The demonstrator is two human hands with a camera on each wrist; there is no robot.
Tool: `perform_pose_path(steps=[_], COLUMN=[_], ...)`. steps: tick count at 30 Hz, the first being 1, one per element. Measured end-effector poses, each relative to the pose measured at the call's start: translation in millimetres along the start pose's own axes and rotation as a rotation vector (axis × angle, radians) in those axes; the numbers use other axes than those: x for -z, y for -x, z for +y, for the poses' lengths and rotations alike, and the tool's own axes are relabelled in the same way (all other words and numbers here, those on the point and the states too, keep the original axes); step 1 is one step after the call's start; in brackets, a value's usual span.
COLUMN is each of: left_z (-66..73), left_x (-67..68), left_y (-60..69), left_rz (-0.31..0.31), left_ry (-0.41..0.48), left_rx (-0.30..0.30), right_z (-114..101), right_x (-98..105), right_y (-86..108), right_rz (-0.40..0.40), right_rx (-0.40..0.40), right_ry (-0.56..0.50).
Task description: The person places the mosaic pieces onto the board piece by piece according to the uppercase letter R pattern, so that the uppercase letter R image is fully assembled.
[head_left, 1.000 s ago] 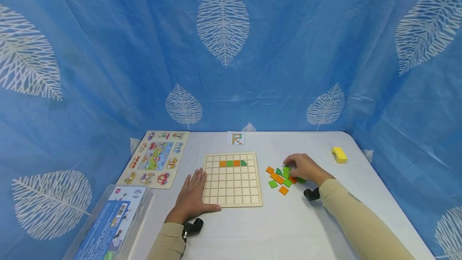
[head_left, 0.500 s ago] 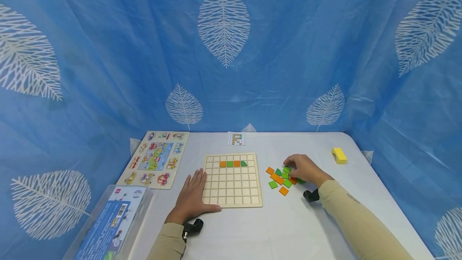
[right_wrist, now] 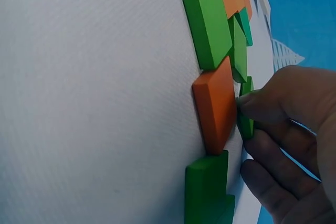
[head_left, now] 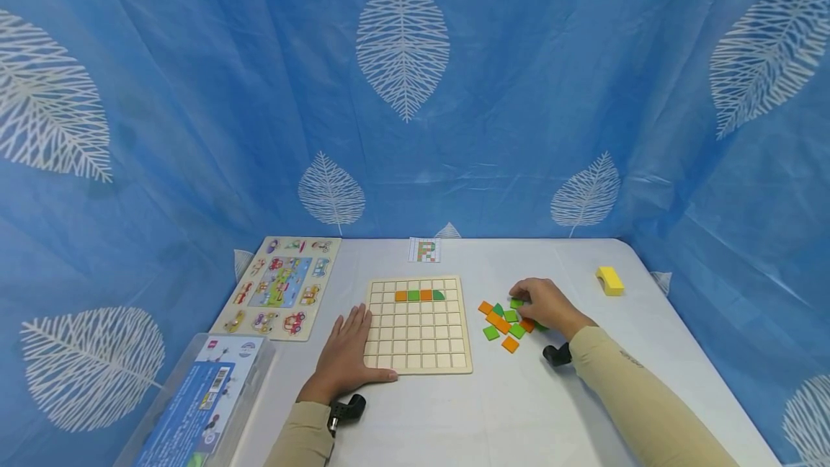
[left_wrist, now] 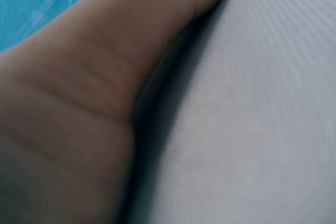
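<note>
Grid board, pale and wooden, lies mid-worktop with loose tiles to its right. From the left, a plastic case and a vehicle puzzle come first. Next, the left hand lies along the board's left side, fingers straight and grasping nothing, seemingly steadying it. Four set tiles occupy part of the second row from the back; a pattern card lies behind. Among the loose tiles, the right hand pinches a green tile between thumb and fingers; the step looks like picking one out. Placing it would call for lifting it clear of its neighbours, then squaring it over a cell. Farthest right sits a yellow block.
</note>
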State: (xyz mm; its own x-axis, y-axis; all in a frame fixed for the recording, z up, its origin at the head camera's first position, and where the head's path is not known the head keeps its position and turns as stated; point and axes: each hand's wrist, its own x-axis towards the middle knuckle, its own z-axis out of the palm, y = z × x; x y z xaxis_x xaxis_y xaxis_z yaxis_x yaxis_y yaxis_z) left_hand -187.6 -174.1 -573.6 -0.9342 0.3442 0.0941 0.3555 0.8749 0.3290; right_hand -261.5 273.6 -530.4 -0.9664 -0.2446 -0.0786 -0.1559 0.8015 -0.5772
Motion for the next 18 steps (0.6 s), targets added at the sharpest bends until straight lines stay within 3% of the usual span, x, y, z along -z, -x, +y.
perform_pose_path(steps=[18], left_z=[1.3], left_x=[1.6], left_y=[0.1], left_rz=[0.002], left_ry=[0.007], left_rx=[0.003], right_z=[-7.2], right_x=[-5.1], right_y=[-3.4], right_rz=[0.041], right_rx=[0.037], right_ry=[-0.028])
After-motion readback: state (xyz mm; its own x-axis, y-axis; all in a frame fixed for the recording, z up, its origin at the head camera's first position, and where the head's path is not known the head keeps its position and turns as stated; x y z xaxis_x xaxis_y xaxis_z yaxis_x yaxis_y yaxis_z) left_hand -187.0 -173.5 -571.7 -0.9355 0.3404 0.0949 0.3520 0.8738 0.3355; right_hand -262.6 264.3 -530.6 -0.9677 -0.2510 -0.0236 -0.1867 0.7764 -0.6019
